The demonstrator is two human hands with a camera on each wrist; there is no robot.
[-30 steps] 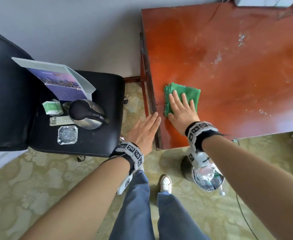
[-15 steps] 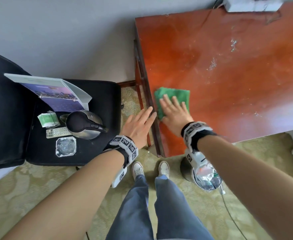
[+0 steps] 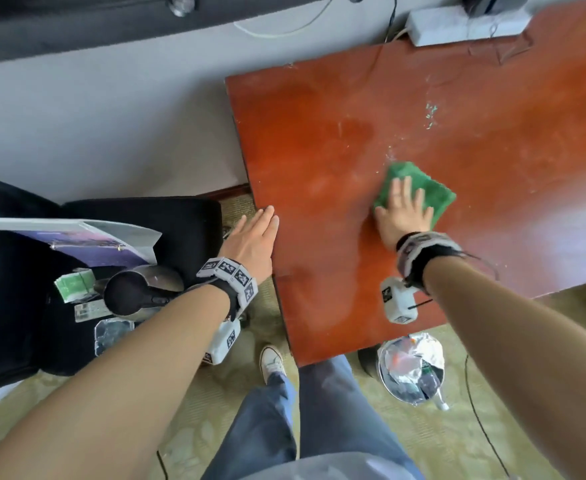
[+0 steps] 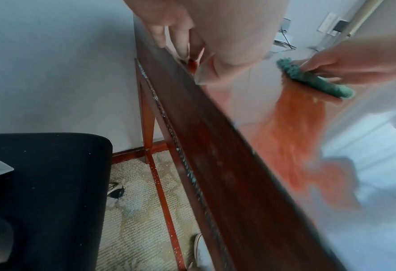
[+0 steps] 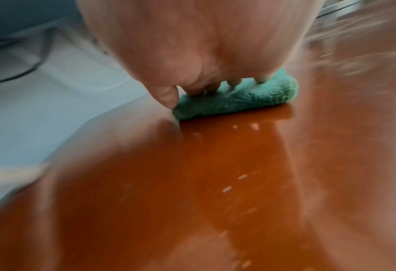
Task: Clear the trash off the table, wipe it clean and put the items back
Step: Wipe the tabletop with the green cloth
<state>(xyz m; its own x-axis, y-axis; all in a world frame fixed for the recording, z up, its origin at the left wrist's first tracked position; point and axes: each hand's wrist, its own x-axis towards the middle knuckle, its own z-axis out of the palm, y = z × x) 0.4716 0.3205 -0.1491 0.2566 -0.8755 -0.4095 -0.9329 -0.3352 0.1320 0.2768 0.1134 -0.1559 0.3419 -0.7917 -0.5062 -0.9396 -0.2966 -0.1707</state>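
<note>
The red-brown wooden table point(image 3: 319, 161) fills the upper right of the head view. My right hand point(image 3: 402, 216) lies flat on a folded green cloth point(image 3: 433, 194) and presses it onto the tabletop, near the middle. The right wrist view shows the fingers on top of the cloth point(image 5: 239, 100) and the thumb at its left end. Pale crumbs point(image 3: 430, 114) lie farther back on the table. My left hand point(image 3: 255, 237) rests flat with straight fingers on the table's left edge and holds nothing. In the left wrist view the cloth point(image 4: 315, 81) is seen from the side.
A black chair point(image 3: 187, 220) to the left holds a kettle point(image 3: 135, 292), a folder point(image 3: 90, 239), green packets point(image 3: 73, 284), a remote point(image 3: 88, 311) and a glass ashtray point(image 3: 111, 336). A foil-lined trash bin point(image 3: 412, 372) stands by the table's front edge. A power strip point(image 3: 457, 24) sits at the back.
My right hand has slid the green cloth from the table's front left edge rightward and farther in. My left hand stays at the left edge.
</note>
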